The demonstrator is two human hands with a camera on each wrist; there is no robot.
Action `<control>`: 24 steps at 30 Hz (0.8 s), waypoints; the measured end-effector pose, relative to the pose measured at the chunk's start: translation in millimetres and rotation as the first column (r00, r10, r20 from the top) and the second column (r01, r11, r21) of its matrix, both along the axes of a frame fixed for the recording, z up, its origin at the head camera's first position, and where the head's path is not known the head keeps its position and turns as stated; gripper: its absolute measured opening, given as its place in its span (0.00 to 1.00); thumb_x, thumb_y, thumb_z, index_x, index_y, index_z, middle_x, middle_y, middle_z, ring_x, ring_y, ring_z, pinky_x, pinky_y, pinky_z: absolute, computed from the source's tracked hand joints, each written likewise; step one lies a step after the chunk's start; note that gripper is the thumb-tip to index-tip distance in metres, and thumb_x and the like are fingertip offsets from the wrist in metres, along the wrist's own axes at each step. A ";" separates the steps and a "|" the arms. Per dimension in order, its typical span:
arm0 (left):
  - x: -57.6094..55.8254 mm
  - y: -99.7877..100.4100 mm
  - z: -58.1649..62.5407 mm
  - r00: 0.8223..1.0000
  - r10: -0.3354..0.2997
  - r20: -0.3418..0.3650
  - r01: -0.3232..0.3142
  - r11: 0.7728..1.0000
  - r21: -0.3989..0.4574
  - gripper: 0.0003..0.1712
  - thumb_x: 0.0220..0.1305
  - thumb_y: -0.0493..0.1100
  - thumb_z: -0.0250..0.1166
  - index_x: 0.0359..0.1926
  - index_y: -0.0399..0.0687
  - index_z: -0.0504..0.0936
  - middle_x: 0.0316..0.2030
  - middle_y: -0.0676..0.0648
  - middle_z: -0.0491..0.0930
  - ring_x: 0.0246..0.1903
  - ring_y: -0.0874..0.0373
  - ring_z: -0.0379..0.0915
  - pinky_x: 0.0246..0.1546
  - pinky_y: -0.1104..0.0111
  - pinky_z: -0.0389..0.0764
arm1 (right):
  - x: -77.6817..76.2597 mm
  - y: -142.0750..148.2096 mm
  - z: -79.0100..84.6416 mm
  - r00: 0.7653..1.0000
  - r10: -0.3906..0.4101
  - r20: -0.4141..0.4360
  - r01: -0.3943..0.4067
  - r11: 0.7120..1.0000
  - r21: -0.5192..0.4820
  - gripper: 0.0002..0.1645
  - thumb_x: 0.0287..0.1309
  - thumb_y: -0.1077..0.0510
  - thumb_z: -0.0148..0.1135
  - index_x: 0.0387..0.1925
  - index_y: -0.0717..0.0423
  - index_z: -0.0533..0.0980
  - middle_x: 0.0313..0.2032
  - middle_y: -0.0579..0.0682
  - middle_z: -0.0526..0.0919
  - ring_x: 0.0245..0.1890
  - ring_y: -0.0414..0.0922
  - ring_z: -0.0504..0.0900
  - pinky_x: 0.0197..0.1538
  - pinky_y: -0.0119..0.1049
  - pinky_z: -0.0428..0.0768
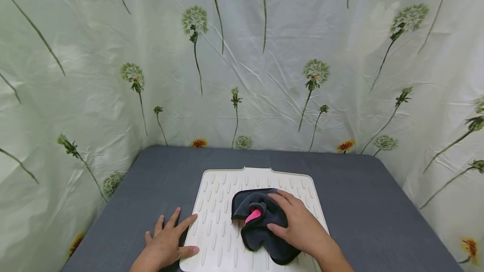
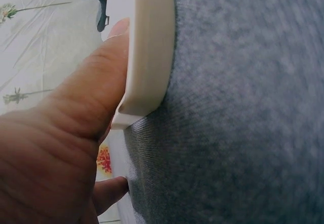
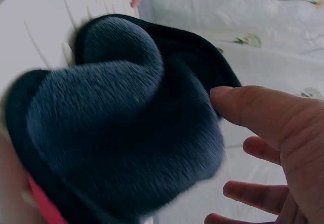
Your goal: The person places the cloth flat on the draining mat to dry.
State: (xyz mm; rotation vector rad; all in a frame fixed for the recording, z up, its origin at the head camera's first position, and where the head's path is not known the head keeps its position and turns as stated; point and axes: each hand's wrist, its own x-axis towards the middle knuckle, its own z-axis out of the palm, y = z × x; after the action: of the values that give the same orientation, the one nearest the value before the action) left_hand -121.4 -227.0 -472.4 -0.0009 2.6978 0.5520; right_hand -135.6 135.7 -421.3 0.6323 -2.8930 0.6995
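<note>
- Head view: nearest, right hand [image 1: 302, 223] on dark cloth [image 1: 268, 242]; fingers loosely bent, thumb apart, both touching it.
- Cloth crumpled on white board [image 1: 215, 221], right of its middle; pink patch [image 1: 253, 215] in the fold, probably cloth's reverse.
- Left hand [image 1: 163, 240] at white board's left edge, fingers spread.
- Table [image 1: 355, 205] under white board; floral curtain [image 1: 264, 74] beyond.
- Left wrist view: thumb against white board's edge, a fingertip at the table beside it; no clamp seen.
- Right wrist view: thumb tip on cloth's edge, other fingers apart; firm pinch can't be confirmed.
- Doing it well, my judgement: left thumb should steady white board; right hand should take the hem so folds don't bunch.
- Containers: none seen; can't tell if fold hides anything.
</note>
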 end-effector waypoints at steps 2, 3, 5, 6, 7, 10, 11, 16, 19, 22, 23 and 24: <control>-0.1 -0.6 -0.5 1.000 0.001 0.002 -0.001 1.000 0.004 0.53 0.32 0.75 0.63 0.66 0.73 0.61 0.69 0.36 0.47 0.59 0.18 0.35 0.41 0.23 0.42 | 1.8 5.7 2.1 0.999 -0.032 -0.010 0.032 0.999 0.006 0.42 0.44 0.39 0.70 0.62 0.38 0.66 0.62 0.48 0.65 0.59 0.50 0.66 0.55 0.50 0.70; -0.2 -0.8 -0.6 1.000 0.002 0.005 -0.002 1.000 0.007 0.53 0.32 0.75 0.64 0.66 0.73 0.61 0.69 0.36 0.47 0.59 0.18 0.35 0.41 0.23 0.42 | 2.9 8.7 2.9 0.999 -0.045 -0.014 0.045 0.999 0.003 0.42 0.44 0.40 0.70 0.62 0.39 0.66 0.62 0.48 0.65 0.59 0.50 0.66 0.55 0.50 0.70; -0.7 -1.3 -1.1 1.000 0.004 0.006 -0.004 1.000 0.009 0.53 0.32 0.75 0.64 0.66 0.73 0.62 0.69 0.36 0.47 0.59 0.18 0.35 0.41 0.23 0.42 | 4.8 15.1 3.3 0.997 -0.069 -0.020 0.069 0.998 -0.004 0.41 0.44 0.41 0.71 0.61 0.41 0.67 0.62 0.49 0.66 0.59 0.51 0.66 0.55 0.51 0.70; -0.9 -1.6 -1.4 1.000 0.001 0.006 -0.001 1.000 0.008 0.53 0.32 0.75 0.64 0.66 0.73 0.61 0.69 0.36 0.47 0.59 0.18 0.35 0.41 0.23 0.42 | 6.0 18.6 3.2 0.997 -0.079 -0.024 0.079 0.997 -0.008 0.41 0.44 0.42 0.71 0.61 0.42 0.68 0.62 0.50 0.66 0.59 0.51 0.66 0.55 0.52 0.70; -1.2 -1.6 -1.5 1.000 -0.002 0.006 0.002 1.000 0.007 0.53 0.33 0.75 0.63 0.66 0.73 0.61 0.69 0.36 0.47 0.59 0.18 0.35 0.41 0.23 0.42 | 6.9 22.0 2.6 0.995 -0.093 -0.026 0.093 0.996 -0.006 0.40 0.44 0.42 0.71 0.60 0.43 0.68 0.61 0.51 0.67 0.59 0.52 0.67 0.54 0.53 0.70; -2.3 -1.7 -1.9 1.000 -0.013 -0.001 0.013 1.000 0.002 0.53 0.33 0.76 0.63 0.66 0.74 0.60 0.69 0.37 0.47 0.59 0.19 0.36 0.42 0.24 0.42 | 10.4 32.4 0.4 0.991 -0.130 -0.019 0.130 0.991 -0.013 0.38 0.45 0.44 0.71 0.59 0.46 0.70 0.60 0.53 0.68 0.58 0.54 0.67 0.53 0.56 0.69; -2.9 -1.6 -1.8 1.000 -0.018 -0.003 0.018 1.000 0.002 0.53 0.33 0.76 0.62 0.66 0.75 0.60 0.69 0.37 0.46 0.59 0.19 0.36 0.42 0.24 0.42 | 11.6 35.8 -0.9 0.990 -0.141 -0.015 0.141 0.990 -0.013 0.37 0.45 0.44 0.70 0.58 0.48 0.71 0.59 0.54 0.68 0.58 0.55 0.68 0.53 0.56 0.69; -3.6 -2.0 -0.9 1.000 -0.008 0.005 0.008 1.000 0.019 0.54 0.32 0.75 0.64 0.66 0.74 0.61 0.69 0.36 0.46 0.59 0.19 0.34 0.41 0.23 0.41 | 19.6 52.5 -10.7 0.980 -0.200 0.005 0.200 0.980 0.005 0.31 0.47 0.45 0.69 0.53 0.52 0.74 0.57 0.57 0.70 0.55 0.58 0.69 0.52 0.57 0.69; -3.9 -2.6 -1.5 1.000 0.010 0.013 -0.011 1.000 0.027 0.55 0.30 0.75 0.64 0.66 0.74 0.62 0.69 0.36 0.46 0.59 0.18 0.34 0.41 0.23 0.41 | 25.2 62.6 -18.9 0.974 -0.228 -0.017 0.227 0.974 -0.012 0.28 0.47 0.47 0.69 0.49 0.53 0.75 0.55 0.58 0.72 0.54 0.59 0.70 0.51 0.58 0.69; -3.7 -2.6 -2.8 1.000 0.025 0.012 -0.025 0.999 0.045 0.55 0.29 0.74 0.65 0.65 0.73 0.63 0.69 0.35 0.46 0.59 0.18 0.32 0.41 0.23 0.39 | 31.0 71.8 -26.1 0.966 -0.253 -0.052 0.251 0.967 -0.030 0.25 0.47 0.47 0.70 0.46 0.53 0.77 0.53 0.58 0.73 0.52 0.59 0.72 0.49 0.57 0.70; -3.3 -2.2 -3.0 1.000 0.030 0.009 -0.030 0.998 0.053 0.55 0.28 0.74 0.66 0.65 0.73 0.63 0.68 0.35 0.47 0.59 0.18 0.32 0.41 0.23 0.39 | 32.3 74.4 -28.3 0.964 -0.261 -0.061 0.259 0.965 -0.033 0.25 0.47 0.48 0.70 0.46 0.53 0.77 0.52 0.58 0.74 0.51 0.59 0.72 0.48 0.57 0.70; -2.7 -1.5 -2.9 0.999 0.034 0.005 -0.034 0.998 0.060 0.55 0.28 0.74 0.66 0.65 0.73 0.64 0.68 0.35 0.47 0.59 0.18 0.32 0.41 0.23 0.38 | 33.9 77.0 -30.3 0.961 -0.268 -0.070 0.266 0.963 -0.033 0.24 0.46 0.48 0.70 0.45 0.53 0.77 0.51 0.58 0.74 0.50 0.59 0.73 0.48 0.56 0.71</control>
State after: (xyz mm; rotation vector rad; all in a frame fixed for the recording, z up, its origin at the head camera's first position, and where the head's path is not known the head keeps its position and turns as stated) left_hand -124.1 -228.5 -475.4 -0.0314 2.6807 0.6431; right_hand -101.7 212.7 -451.6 0.2501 -2.8205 0.6567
